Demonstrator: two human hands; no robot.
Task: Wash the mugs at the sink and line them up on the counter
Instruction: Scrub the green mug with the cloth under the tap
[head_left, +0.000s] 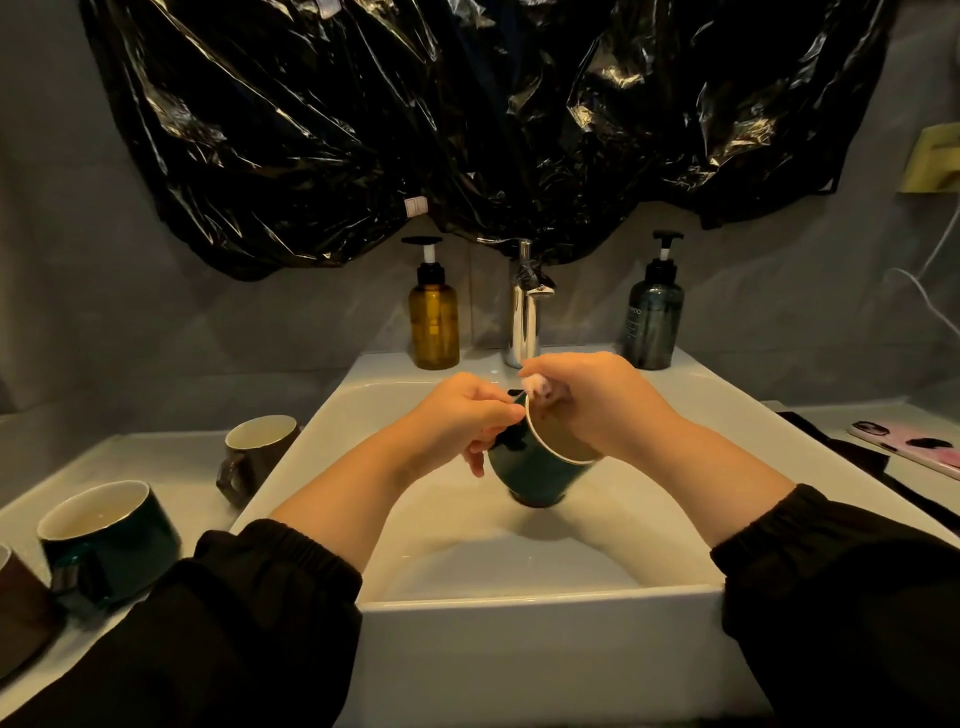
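Over the white sink (540, 592) I hold a dark green mug (535, 470), tilted with its pale inside facing right. My left hand (467, 415) grips it at the rim and handle side. My right hand (597, 400) reaches into the mug's mouth and pinches a small pinkish-white cloth or sponge (535, 385) against the rim. On the counter (171, 467) to the left stand a brown mug (257, 457), a dark green mug (106, 538) and, cut off by the frame's left edge, another brown mug (18, 608).
A chrome tap (524, 312) stands behind the sink between an amber pump bottle (434, 317) and a dark grey pump bottle (654, 317). Black plastic sheeting (467, 114) hangs on the wall. A pink patterned flat object (909, 447) lies on the right counter.
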